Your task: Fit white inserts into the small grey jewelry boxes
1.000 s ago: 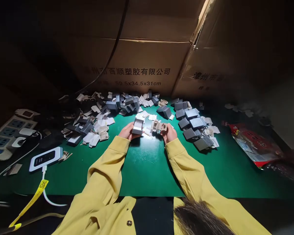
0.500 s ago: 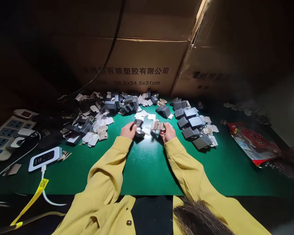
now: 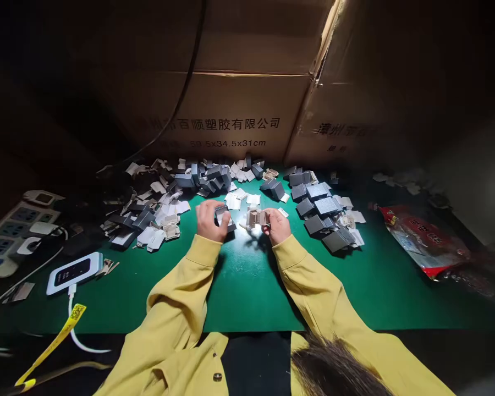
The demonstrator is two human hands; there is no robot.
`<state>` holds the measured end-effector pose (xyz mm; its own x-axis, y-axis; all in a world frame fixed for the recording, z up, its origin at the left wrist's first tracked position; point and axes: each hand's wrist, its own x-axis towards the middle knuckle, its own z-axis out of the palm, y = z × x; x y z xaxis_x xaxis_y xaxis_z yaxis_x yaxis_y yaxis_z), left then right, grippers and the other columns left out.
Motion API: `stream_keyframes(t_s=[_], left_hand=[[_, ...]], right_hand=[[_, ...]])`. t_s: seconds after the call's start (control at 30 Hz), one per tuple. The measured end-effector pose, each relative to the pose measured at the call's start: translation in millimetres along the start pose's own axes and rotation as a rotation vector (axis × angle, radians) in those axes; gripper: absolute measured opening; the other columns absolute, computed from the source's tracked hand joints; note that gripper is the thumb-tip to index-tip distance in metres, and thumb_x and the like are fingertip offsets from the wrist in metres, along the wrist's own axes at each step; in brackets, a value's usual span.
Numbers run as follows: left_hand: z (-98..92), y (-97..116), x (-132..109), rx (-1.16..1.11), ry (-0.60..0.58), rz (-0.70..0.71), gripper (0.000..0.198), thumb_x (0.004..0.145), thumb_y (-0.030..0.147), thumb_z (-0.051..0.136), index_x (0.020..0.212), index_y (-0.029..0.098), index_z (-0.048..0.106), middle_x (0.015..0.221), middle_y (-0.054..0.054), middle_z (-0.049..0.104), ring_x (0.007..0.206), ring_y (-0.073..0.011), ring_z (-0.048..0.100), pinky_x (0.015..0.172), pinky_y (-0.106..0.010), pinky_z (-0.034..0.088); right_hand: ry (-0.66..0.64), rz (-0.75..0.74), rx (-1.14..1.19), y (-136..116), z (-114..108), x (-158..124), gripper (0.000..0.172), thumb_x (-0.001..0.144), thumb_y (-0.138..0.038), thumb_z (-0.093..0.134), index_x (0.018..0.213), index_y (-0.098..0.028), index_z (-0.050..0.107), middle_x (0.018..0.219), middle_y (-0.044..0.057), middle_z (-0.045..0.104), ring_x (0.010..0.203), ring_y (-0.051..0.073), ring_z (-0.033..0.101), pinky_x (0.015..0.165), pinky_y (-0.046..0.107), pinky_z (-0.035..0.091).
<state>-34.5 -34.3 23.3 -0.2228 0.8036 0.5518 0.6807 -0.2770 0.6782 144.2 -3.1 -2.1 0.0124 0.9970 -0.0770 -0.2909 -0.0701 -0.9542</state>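
Note:
My left hand [image 3: 209, 221] is closed around a small dark grey box [image 3: 224, 216], whose pale inside faces up. My right hand [image 3: 278, 226] pinches a folded cardboard insert [image 3: 256, 218], pale brown with bent flaps. The two pieces are apart, held over the green table. Just beyond them lie loose white card pieces [image 3: 236, 197]. A pair of grey boxes [image 3: 274, 190] rests a little behind my right hand.
Grey boxes [image 3: 328, 207] form a pile at the right, and boxes mixed with card scraps [image 3: 159, 217] cover the left. Large cartons [image 3: 231, 99] stand behind. A white device [image 3: 75, 271] with a cable and a power strip [image 3: 14, 234] sit left; a red plastic bag [image 3: 427, 239] lies right.
The insert and the box are now further apart. My left hand has turned the box so its inside shows, and my right hand holds the insert more to the right.

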Motion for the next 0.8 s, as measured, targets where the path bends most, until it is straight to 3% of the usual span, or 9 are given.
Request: stream_keyframes(t_s=[0.1,0.17,0.27,0.43,0.6,0.8], left_hand=[[5.6,18,-11,-0.035,-0.15,0.156,0.038,0.079,0.044,0.056,0.102,0.015,0.064,0.102,-0.012,0.059,0.1,-0.0261,0.051,0.092,-0.043,0.043],[11.2,25,-17,-0.069,-0.217,0.142,0.039,0.078,0.042,0.059,0.104,0.014,0.063,0.102,-0.012,0.06,0.097,-0.0252,0.053,0.084,-0.039,0.048],[16.1,27,-20,-0.131,-0.257,0.025,0.035,0.075,0.038,0.063,0.101,0.014,0.064,0.098,-0.011,0.063,0.091,-0.0231,0.057,0.067,-0.032,0.05],[14.6,25,-15,-0.416,-0.253,-0.109,0.024,0.073,0.038,0.065,0.085,0.017,0.067,0.09,-0.009,0.066,0.084,-0.0204,0.061,0.073,-0.032,0.05],[16.9,19,-14,-0.646,-0.312,-0.397,0.032,0.069,0.045,0.069,0.08,0.015,0.066,0.069,-0.004,0.063,0.057,-0.0144,0.056,0.055,-0.028,0.047],[17.4,17,-13,-0.691,-0.343,-0.442,0.037,0.067,0.048,0.071,0.081,0.014,0.066,0.067,-0.003,0.063,0.054,-0.0111,0.053,0.05,-0.024,0.046]], right_hand=[[-0.073,-0.012,-0.01,0,3,-4,0.054,0.066,-0.072,0.06,0.078,-0.019,0.055,0.056,-0.005,0.049,0.038,0.005,0.037,0.032,0.021,0.029],[-0.137,-0.01,0.006,0,5,-6,0.053,0.065,-0.071,0.062,0.08,-0.02,0.055,0.057,-0.005,0.048,0.039,0.006,0.037,0.034,0.021,0.03],[-0.211,0.018,0.054,-2,7,-9,0.051,0.062,-0.067,0.069,0.08,-0.021,0.055,0.058,-0.005,0.048,0.041,0.006,0.039,0.036,0.021,0.032],[-0.27,0.048,0.116,-6,7,-12,0.047,0.057,-0.058,0.076,0.077,-0.021,0.056,0.059,-0.005,0.05,0.046,0.007,0.043,0.04,0.021,0.034],[-0.251,0.038,0.103,-6,6,-12,0.045,0.057,-0.058,0.075,0.073,-0.021,0.054,0.059,-0.004,0.051,0.046,0.007,0.042,0.04,0.022,0.035],[-0.208,0.008,0.051,-3,7,-11,0.042,0.056,-0.055,0.076,0.071,-0.021,0.055,0.059,-0.004,0.053,0.047,0.007,0.044,0.04,0.022,0.037]])
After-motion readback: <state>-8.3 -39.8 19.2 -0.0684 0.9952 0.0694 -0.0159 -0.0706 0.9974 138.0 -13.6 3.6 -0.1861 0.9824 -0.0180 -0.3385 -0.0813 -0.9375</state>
